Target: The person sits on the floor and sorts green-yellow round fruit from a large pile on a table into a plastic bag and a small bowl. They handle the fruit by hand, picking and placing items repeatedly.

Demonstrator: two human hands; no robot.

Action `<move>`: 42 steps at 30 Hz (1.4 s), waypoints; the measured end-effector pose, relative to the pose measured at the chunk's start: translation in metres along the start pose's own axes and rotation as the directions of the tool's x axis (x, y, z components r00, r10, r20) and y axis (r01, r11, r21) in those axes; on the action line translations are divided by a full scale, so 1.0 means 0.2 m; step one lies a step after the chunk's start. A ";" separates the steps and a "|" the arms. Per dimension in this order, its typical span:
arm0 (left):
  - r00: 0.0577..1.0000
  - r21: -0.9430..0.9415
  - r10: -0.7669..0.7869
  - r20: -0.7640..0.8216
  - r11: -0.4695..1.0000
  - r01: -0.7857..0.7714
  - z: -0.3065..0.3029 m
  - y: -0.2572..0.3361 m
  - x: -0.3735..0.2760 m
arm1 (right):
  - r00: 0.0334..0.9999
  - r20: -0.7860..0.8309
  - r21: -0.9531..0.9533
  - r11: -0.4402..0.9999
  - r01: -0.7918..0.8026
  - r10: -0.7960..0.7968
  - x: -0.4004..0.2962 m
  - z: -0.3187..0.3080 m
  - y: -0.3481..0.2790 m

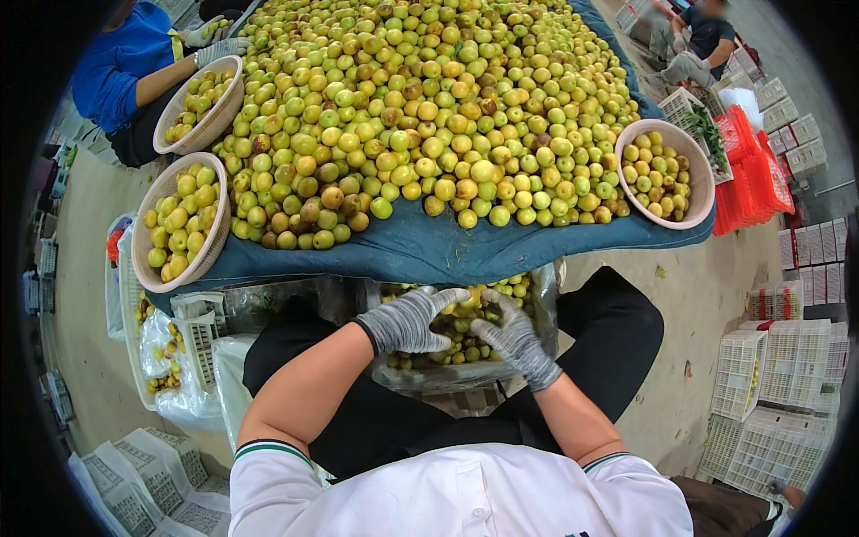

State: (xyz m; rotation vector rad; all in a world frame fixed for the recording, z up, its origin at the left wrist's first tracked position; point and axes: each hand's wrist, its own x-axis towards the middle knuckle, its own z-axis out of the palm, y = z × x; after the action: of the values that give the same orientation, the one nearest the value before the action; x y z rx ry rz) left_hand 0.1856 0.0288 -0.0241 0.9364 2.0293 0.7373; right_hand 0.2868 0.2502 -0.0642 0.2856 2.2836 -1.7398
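My left hand (415, 321), in a grey knitted glove, reaches into a plastic-lined crate (436, 376) between my knees. Its fingers are spread over small round yellow-green fruits (473, 353), apparently jujubes. Facing it, my right hand (511, 337) wears a matching glove and has its fingers apart above the same fruits. A blurred yellow fruit shows between the two sets of fingertips; neither hand plainly grips it. Beyond the crate, a large heap of similar fruits (429, 111), some with brown patches, lies on a table covered in blue cloth (429, 245).
Pink plastic baskets of fruit stand at the table's left corner (223, 235), farther up that side (231, 107), and at the right corner (701, 181). A person in blue (124, 67) sits at left. White crates (785, 369) are stacked at right, near red mesh material (745, 188).
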 end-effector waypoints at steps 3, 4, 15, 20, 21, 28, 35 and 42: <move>0.997 -0.030 -0.022 0.072 0.999 0.025 -0.18 0.02 0.02 | 0.983 -0.071 -0.236 0.960 0.150 -0.171 0.14 -0.13 -0.23; 1.000 -0.109 -0.003 -0.022 0.994 0.001 -0.24 0.04 0.03 | 0.953 -0.123 -0.324 0.919 0.224 -0.276 0.21 -0.15 -0.31; 0.530 0.303 0.046 -0.847 0.860 0.410 -0.59 -0.18 0.52 | 0.902 -0.165 -0.837 0.541 0.086 -0.398 1.24 -0.25 -0.47; 0.641 0.442 0.010 -0.767 0.732 0.518 -0.64 -0.24 0.65 | 0.951 -0.006 -0.857 0.491 0.154 -0.308 1.22 -0.19 -0.43; 0.673 0.481 -0.012 -0.740 0.689 0.541 -0.64 -0.20 0.67 | 0.943 0.020 -0.869 0.460 0.180 -0.332 1.18 -0.20 -0.43; 0.858 0.524 0.055 -0.511 0.811 0.260 -0.56 -0.11 0.51 | 0.882 0.208 -0.821 0.414 0.392 -0.423 0.85 -0.11 -0.44; 0.861 0.510 -0.008 -0.508 0.803 0.308 -0.35 -0.10 0.23 | 0.777 0.228 -0.732 0.423 0.534 -0.587 0.62 -0.08 -0.36; 0.856 0.374 -0.051 -0.514 0.885 0.278 -0.37 -0.05 0.13 | 0.861 -0.201 -0.850 0.520 0.084 -0.467 1.14 -0.39 -0.59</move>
State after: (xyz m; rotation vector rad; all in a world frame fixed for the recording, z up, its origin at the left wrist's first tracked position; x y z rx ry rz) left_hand 0.1091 0.0304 -0.0022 0.8473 2.7770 0.4510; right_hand 0.0286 0.2936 -0.0092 0.0685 3.3184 -0.4865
